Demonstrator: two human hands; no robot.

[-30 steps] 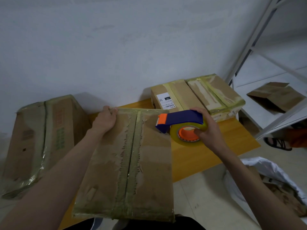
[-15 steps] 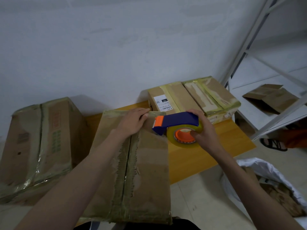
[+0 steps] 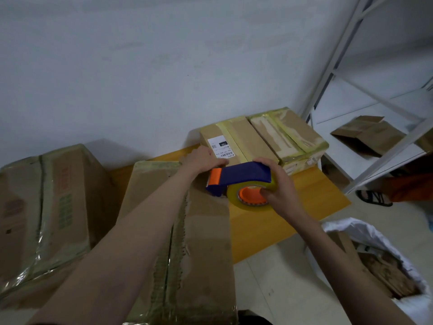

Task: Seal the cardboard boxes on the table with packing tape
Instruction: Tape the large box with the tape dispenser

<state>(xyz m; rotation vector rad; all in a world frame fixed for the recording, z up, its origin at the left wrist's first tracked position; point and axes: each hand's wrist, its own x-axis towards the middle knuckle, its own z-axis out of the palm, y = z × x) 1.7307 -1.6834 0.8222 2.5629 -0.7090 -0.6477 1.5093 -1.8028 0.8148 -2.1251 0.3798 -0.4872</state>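
cardboard boxes x4 on table [image 3: 293, 221], right hand [image 3: 280, 192] grips 1 tape dispenser [image 3: 239, 178]

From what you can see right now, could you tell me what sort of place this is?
Probably a small packing or stockroom corner: taped cardboard boxes on a yellow table, a tape dispenser in the hands, and white metal shelving alongside.

A packing or storage room is suggested by taped cardboard boxes [image 3: 264, 139] stacked mid-frame, white metal shelving [image 3: 351, 73] at right, and a sack of cardboard scraps [image 3: 384, 266] lower right.
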